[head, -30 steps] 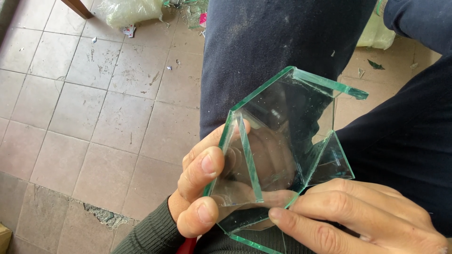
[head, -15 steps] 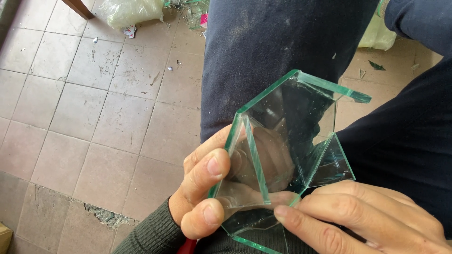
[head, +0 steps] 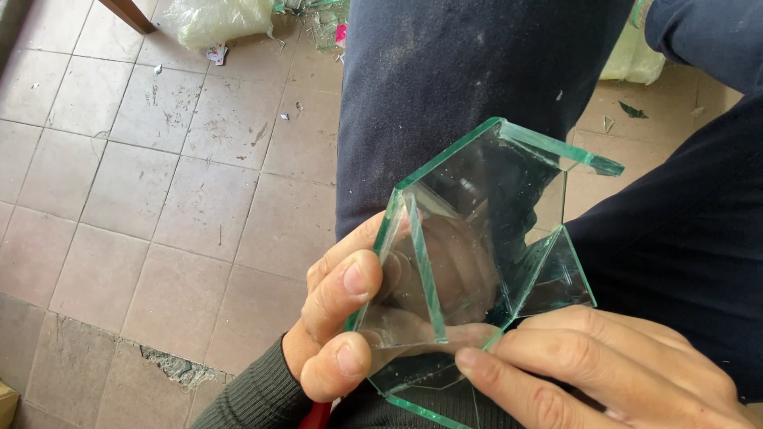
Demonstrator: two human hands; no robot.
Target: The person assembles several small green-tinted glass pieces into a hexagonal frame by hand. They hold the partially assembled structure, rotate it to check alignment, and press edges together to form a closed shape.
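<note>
Beige floor tiles [head: 159,199] fill the left side, pretty grubby, with a cracked patch near the bottom edge and small chips of debris scattered about. Up top there's a crumpled clear plastic bag [head: 218,20] and a brown wooden leg [head: 127,12] poking in at the corner.

Moving in, the left hand [head: 338,318], coming out of a ribbed grey-green sleeve [head: 246,397], is clamped on the clear green-edged glass assembly [head: 477,238]. Thumb and forefinger pinch the left panel from outside while the other fingers sit behind it, showing through the glass, so I'd say it's gripping by the flat faces and staying off the sharp edges. The piece looks like several flat panes joined at angles into an open, faceted shape, and it's held up in front of the lap, against the dark navy trouser leg [head: 445,79].

Over on the right, the right hand [head: 604,373] comes in from the bottom corner, fingers closed down on the lower edge with the fingertip pressing right at the seam where the panes meet. Looks like it's steadying that joint. One upper pane ends in a jagged broken tip.
</note>
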